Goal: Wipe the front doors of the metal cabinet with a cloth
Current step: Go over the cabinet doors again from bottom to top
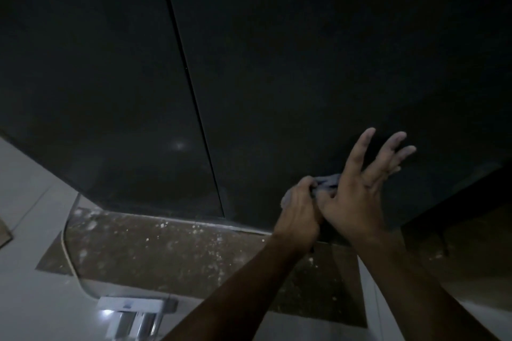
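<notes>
The dark metal cabinet (277, 63) fills the upper part of the dim view, with a thin seam between its left door (110, 91) and right door (304, 77). Low on the right door, my left hand (297, 207) grips a bunched grey cloth (328, 181). My right hand (363, 188) is just beside it, fingers straight and spread upward, its thumb side touching the cloth. Most of the cloth is hidden between the two hands.
Below the cabinet lies a speckled brown floor strip (166, 252) bordered by pale tiles (27, 299). A white cable (68, 252) curves down to a white and chrome object (130, 315) at the bottom left. A dark recess (457, 216) opens at the cabinet's right.
</notes>
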Available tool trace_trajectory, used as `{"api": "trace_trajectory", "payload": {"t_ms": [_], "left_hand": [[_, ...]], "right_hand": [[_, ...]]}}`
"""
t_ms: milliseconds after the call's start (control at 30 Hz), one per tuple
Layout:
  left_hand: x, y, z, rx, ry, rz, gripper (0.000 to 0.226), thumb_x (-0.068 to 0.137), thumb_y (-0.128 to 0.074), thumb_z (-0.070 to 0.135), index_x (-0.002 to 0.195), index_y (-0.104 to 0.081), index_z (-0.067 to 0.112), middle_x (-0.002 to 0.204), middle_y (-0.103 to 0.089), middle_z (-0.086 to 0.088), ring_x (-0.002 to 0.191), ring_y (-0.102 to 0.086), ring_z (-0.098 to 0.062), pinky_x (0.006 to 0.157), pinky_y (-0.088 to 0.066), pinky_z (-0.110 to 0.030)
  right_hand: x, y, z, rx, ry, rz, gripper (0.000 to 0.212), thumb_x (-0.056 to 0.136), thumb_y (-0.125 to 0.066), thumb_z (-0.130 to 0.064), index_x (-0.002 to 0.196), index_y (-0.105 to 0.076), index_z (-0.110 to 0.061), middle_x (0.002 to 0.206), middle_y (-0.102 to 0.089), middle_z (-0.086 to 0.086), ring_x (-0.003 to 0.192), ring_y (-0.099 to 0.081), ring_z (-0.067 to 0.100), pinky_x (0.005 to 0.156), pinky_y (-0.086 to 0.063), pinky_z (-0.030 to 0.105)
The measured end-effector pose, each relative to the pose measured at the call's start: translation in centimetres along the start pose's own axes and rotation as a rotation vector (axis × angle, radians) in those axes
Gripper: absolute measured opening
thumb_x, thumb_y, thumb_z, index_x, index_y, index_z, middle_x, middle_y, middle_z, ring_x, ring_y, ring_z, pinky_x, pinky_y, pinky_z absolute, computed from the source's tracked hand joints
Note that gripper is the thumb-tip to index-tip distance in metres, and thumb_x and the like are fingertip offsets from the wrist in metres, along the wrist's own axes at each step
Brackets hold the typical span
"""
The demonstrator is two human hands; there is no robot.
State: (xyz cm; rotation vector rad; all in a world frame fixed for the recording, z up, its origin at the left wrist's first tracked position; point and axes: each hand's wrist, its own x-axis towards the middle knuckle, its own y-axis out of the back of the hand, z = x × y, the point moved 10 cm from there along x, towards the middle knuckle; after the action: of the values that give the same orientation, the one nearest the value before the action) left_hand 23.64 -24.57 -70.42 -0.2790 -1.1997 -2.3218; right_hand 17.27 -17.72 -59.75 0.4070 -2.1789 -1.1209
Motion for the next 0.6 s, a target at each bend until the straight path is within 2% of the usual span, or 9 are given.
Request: {"api": "trace_trajectory", "payload": {"t_ms": [67, 133, 233, 267, 333, 367, 433, 500, 600], "left_hand": [[0.7, 1.0, -0.4, 0.08, 0.004, -0.02, 0.05, 0.077, -0.054, 0.073, 0.118, -0.049, 0.044, 0.118, -0.055, 0.016, 0.108, -0.055, -0.004, 0.09, -0.054, -0.041], [0.9, 3.8, -1.2, 0.125, 0.052, 0.034, 0.043, 0.077, -0.058, 0.075, 0.11, -0.051, 0.048, 0.113, -0.055, 0.014, 0.102, -0.056, -0.007, 0.086, -0.055, -0.038], [-0.6, 7.0, -2.3, 0.255, -0.046, 0.086, 0.067, 0.082, -0.074, 0.048, 0.135, -0.034, 0.048, 0.137, -0.034, -0.004, 0.118, -0.043, -0.022, 0.091, -0.047, -0.032], [-1.0, 8.1, -3.2, 0.281, -0.032, 0.111, 0.066, 0.082, -0.076, 0.046, 0.135, -0.037, 0.048, 0.137, -0.036, -0.001, 0.117, -0.043, -0.018, 0.09, -0.048, -0.031], [-1.8, 11.2, -5.9, 0.257, 0.146, 0.235, 0.041, 0.083, -0.066, 0.065, 0.115, -0.052, 0.046, 0.115, -0.055, 0.021, 0.101, -0.055, -0.002, 0.087, -0.055, -0.034], [-2.5, 12.4, -7.1, 0.266, 0.229, 0.278, 0.038, 0.084, -0.059, 0.071, 0.11, -0.054, 0.044, 0.109, -0.056, 0.023, 0.095, -0.057, 0.002, 0.089, -0.055, -0.037], [-3.5, 14.3, -7.6, 0.208, 0.231, 0.348, 0.031, 0.095, -0.054, 0.041, 0.126, -0.05, 0.037, 0.126, -0.044, 0.009, 0.104, -0.051, -0.004, 0.097, -0.051, -0.038], [-4.7, 16.2, -8.5, 0.074, 0.252, 0.48, 0.054, 0.091, -0.056, 0.001, 0.138, -0.046, 0.028, 0.128, -0.033, -0.01, 0.107, -0.045, -0.015, 0.098, -0.049, -0.034], [-6.1, 18.8, -11.0, -0.04, 0.451, 0.732, 0.052, 0.093, -0.054, -0.007, 0.141, -0.045, 0.011, 0.119, -0.034, -0.016, 0.097, -0.041, -0.008, 0.09, -0.043, -0.014]], "right_hand": [[-0.3, 0.3, 0.1, -0.008, 0.019, -0.044, 0.131, 0.071, -0.079, -0.02, 0.156, 0.02, -0.024, 0.158, 0.032, 0.022, 0.142, 0.035, 0.044, 0.114, 0.001, 0.068], [-0.5, 0.4, 0.3, -0.019, 0.031, -0.1, 0.132, 0.072, -0.079, -0.019, 0.155, 0.022, -0.03, 0.157, 0.039, 0.015, 0.141, 0.04, 0.038, 0.115, 0.001, 0.067], [-0.7, 0.5, 0.6, -0.057, 0.014, -0.181, 0.132, 0.075, -0.079, -0.021, 0.152, 0.026, -0.036, 0.153, 0.046, 0.008, 0.138, 0.046, 0.032, 0.115, -0.007, 0.068], [-0.7, 0.5, 0.7, -0.066, 0.006, -0.196, 0.132, 0.075, -0.079, -0.022, 0.152, 0.027, -0.038, 0.153, 0.047, 0.008, 0.137, 0.047, 0.031, 0.115, -0.007, 0.068], [-0.8, 0.5, 0.8, -0.065, -0.01, -0.221, 0.132, 0.077, -0.079, -0.025, 0.15, 0.03, -0.039, 0.151, 0.049, 0.008, 0.136, 0.048, 0.03, 0.114, -0.003, 0.065], [-0.8, 0.4, 0.6, -0.063, -0.013, -0.229, 0.132, 0.077, -0.079, -0.027, 0.15, 0.03, -0.039, 0.151, 0.05, 0.008, 0.137, 0.048, 0.031, 0.114, 0.0, 0.063], [-0.7, 0.5, 0.1, -0.048, -0.025, -0.222, 0.131, 0.077, -0.079, -0.027, 0.15, 0.029, -0.039, 0.15, 0.05, 0.008, 0.138, 0.045, 0.034, 0.113, 0.0, 0.061], [-0.7, 0.7, -0.9, -0.008, -0.021, -0.203, 0.13, 0.075, -0.08, -0.025, 0.152, 0.024, -0.044, 0.151, 0.049, 0.005, 0.139, 0.041, 0.036, 0.112, -0.009, 0.063], [-0.7, 0.4, -3.5, -0.057, 0.1, -0.234, 0.127, 0.076, -0.079, -0.025, 0.15, 0.021, -0.05, 0.154, 0.046, 0.001, 0.138, 0.043, 0.035, 0.109, -0.007, 0.061]]}}
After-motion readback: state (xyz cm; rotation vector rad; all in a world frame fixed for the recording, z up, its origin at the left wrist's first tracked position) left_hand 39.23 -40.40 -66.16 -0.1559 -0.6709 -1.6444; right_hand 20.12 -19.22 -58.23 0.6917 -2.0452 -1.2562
